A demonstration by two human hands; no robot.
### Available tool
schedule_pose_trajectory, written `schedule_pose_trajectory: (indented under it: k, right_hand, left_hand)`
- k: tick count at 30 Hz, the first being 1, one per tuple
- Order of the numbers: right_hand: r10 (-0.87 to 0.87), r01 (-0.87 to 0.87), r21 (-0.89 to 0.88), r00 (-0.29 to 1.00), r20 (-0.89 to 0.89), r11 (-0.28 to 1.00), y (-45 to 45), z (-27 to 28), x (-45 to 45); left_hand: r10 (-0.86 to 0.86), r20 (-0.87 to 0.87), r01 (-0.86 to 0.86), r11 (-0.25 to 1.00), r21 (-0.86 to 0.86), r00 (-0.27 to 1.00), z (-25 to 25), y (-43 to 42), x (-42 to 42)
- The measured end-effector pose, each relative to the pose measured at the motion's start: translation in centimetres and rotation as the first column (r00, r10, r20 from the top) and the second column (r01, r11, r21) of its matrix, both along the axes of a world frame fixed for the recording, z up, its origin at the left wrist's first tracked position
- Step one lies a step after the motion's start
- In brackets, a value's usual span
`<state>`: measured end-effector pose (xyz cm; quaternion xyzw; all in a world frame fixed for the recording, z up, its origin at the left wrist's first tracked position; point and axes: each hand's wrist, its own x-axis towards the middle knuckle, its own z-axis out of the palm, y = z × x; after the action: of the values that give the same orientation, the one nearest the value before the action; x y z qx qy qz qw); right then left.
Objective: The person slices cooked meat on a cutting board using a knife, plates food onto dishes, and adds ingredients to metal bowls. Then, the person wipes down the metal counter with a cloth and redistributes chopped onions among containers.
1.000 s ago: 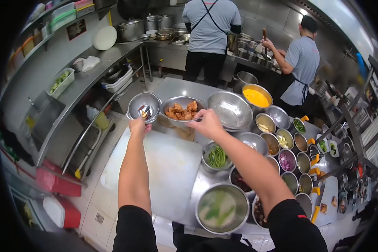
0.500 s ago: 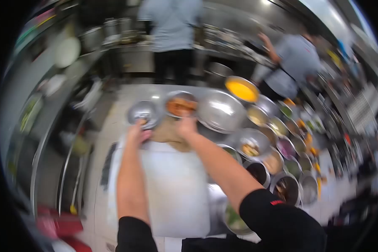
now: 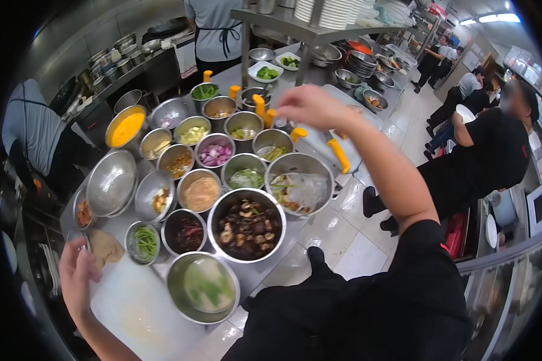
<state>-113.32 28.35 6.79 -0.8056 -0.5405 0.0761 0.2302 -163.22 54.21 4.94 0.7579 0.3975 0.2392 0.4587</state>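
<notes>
My left hand [image 3: 78, 274] is at the lower left with its fingers apart and slightly curled, beside a brown cloth [image 3: 107, 246] and the edge of a white cutting board [image 3: 141, 301]. I see nothing held in it. My right hand [image 3: 316, 107] reaches across the far side of the bowls, blurred. Its bent fingertips are close to a yellow handle [image 3: 270, 118]; whether they touch it I cannot tell. Below it are metal bowls of green pieces [image 3: 272, 153] and of chopped purple onion [image 3: 215, 154].
A big pot of mushrooms [image 3: 247, 228] and a pot of liquid with green pieces [image 3: 205, 286] stand near my body. Yellow liquid fills a bowl [image 3: 126, 129] at the left. A raised metal shelf [image 3: 319, 35] holds stacked plates. Co-workers stand at the left, back and right.
The view has swung to the right. My right hand has left the bowl of orange-brown food and moved over to the yellow handles. My left hand is now apart from the small metal bowl.
</notes>
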Motion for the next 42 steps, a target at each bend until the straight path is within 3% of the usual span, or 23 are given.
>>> schedule_pose_trajectory:
  k: [1, 3, 4, 5, 6, 9, 11, 12, 14, 16, 19, 23, 25, 27, 30, 33, 36, 39, 42]
  right_hand:
    - [-0.072, 0.072, 0.008, 0.993, 0.095, 0.997, -3.9, -1.4, 5.0]
    - [-0.248, 0.271, -0.146, 0.956, 0.158, 0.951, -11.1, -5.4, 13.3]
    - [-0.273, 0.313, -0.239, 0.944, 0.187, 0.919, -13.9, -7.3, 16.4]
    - [-0.253, 0.293, -0.281, 0.952, 0.171, 0.914, -16.1, -9.9, 19.4]
    - [-0.227, 0.266, -0.325, 0.962, 0.153, 0.907, -17.8, -12.6, 22.0]
    - [-0.074, 0.124, -0.304, 0.982, 0.171, 0.945, -19.9, -20.0, 26.6]
    - [-0.002, 0.045, -0.25, 0.986, 0.169, 0.967, -20.0, -21.5, 27.7]
    - [0.006, 0.019, -0.22, 0.994, 0.112, 0.975, -19.5, -20.6, 26.8]
    - [0.029, -0.018, -0.162, 0.997, 0.066, 0.987, -18.5, -20.3, 26.5]
    - [0.124, -0.109, -0.236, 0.991, 0.05, 0.966, -17.3, -21.5, 27.0]
    - [0.008, -0.005, -0.072, 0.999, 0.044, 0.997, -17.4, -23.4, 27.0]
    - [-0.041, 0.047, 0.068, 0.995, -0.087, 0.997, -17.9, -23.7, 28.6]
    - [-0.066, 0.093, 0.117, 0.974, -0.219, 0.989, -18.4, -22.8, 30.5]
    - [-0.137, 0.175, 0.237, 0.976, -0.167, 0.956, -18.9, -22.1, 33.0]
    - [-0.273, 0.225, 0.309, 0.954, 0.121, 0.924, -19.4, -20.8, 37.2]
    - [-0.27, 0.255, 0.091, 0.932, 0.243, 0.963, -18.9, -23.4, 40.8]
    - [-0.276, 0.275, 0.037, 0.942, 0.191, 0.961, -19.0, -22.5, 40.3]
    - [-0.33, 0.26, 0.255, 0.897, 0.293, 0.931, -20.2, -21.7, 39.6]
    - [-0.514, 0.515, 0.188, 0.856, -0.063, 0.836, -22.1, -22.4, 40.3]
  left_hand:
    - [-0.103, 0.018, 0.102, 0.994, 0.038, 0.995, 1.3, -3.7, 4.1]
    - [-0.309, 0.045, 0.309, 0.951, 0.012, 0.95, 3.2, -12.9, 12.3]
    - [-0.541, -0.039, 0.541, 0.83, 0.137, 0.84, 3.2, -16.5, 16.0]
    - [-0.624, 0.015, 0.619, 0.778, 0.106, 0.781, 3.2, -21.5, 20.7]
    - [-0.754, -0.16, 0.764, 0.59, 0.261, 0.637, 2.8, -24.7, 25.2]
    - [-0.857, -0.231, 0.887, 0.455, 0.079, 0.461, -3.3, -33.0, 38.2]
    - [-0.7, -0.399, 0.799, 0.574, 0.179, 0.592, -9.7, -35.9, 46.3]
    - [-0.563, -0.48, 0.682, 0.724, 0.105, 0.672, -11.6, -36.7, 49.9]
    - [-0.377, -0.643, 0.522, 0.852, 0.041, 0.667, -14.3, -36.8, 55.1]
    - [-0.325, -0.666, 0.425, 0.905, -0.013, 0.672, -15.2, -37.0, 57.6]
    - [-0.254, -0.727, 0.386, 0.922, 0.016, 0.638, -15.5, -37.7, 59.2]
    - [-0.17, -0.59, 0.371, 0.897, 0.238, 0.789, -15.4, -38.7, 59.9]
    - [-0.232, -0.472, 0.375, 0.897, 0.234, 0.85, -15.4, -38.3, 60.8]
    - [-0.277, -0.381, 0.374, 0.904, 0.207, 0.882, -15.6, -37.6, 62.4]
    - [-0.331, -0.303, 0.386, 0.911, 0.144, 0.894, -15.9, -36.3, 66.5]
    - [-0.381, -0.24, 0.413, 0.905, 0.102, 0.893, -17.9, -35.4, 70.4]
    - [-0.403, -0.204, 0.418, 0.908, 0.033, 0.892, -18.8, -34.3, 73.7]
    - [-0.369, -0.195, 0.37, 0.928, -0.031, 0.909, -18.9, -34.0, 77.5]
    - [-0.354, -0.253, 0.373, 0.927, 0.03, 0.9, -21.1, -33.4, 81.6]
